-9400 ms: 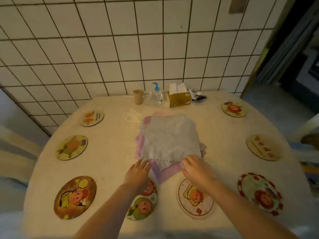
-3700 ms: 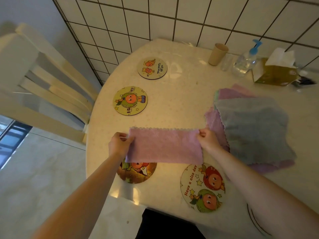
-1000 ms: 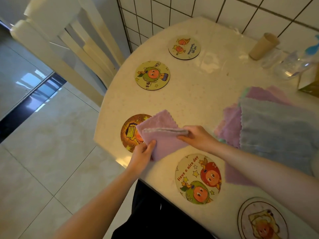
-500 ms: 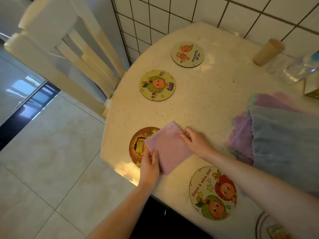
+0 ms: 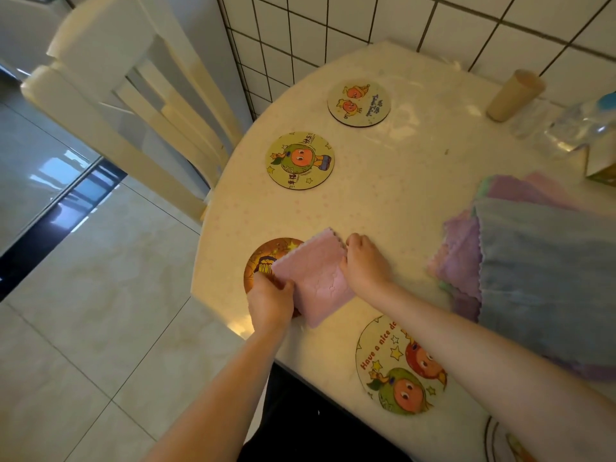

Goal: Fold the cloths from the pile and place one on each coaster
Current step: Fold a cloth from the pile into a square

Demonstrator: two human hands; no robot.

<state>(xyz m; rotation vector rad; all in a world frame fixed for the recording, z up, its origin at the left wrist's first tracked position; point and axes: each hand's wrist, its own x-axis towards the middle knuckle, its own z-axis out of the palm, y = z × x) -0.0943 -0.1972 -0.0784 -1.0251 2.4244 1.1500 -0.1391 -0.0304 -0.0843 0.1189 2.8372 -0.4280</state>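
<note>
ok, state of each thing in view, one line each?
folded pink cloth: folded square, partly over the orange coaster
orange coaster: partly covered
left hand: grips the cloth's near-left edge
right hand: fingers curled on its right edge
cloth pile: unfolded, grey cloth on top
green-character coaster: bare
paper cup: upright

**Both hands on the cloth**

Both bare forearms reach forward and up from the bottom edge, converging. The left hand [image 5: 270,303] is curled, knuckles up, gripping the near-left edge of the cloth [image 5: 315,278]. The right hand [image 5: 365,265] is set on the cloth's far-right edge, fingers bent down over it, wrist straight.
</note>
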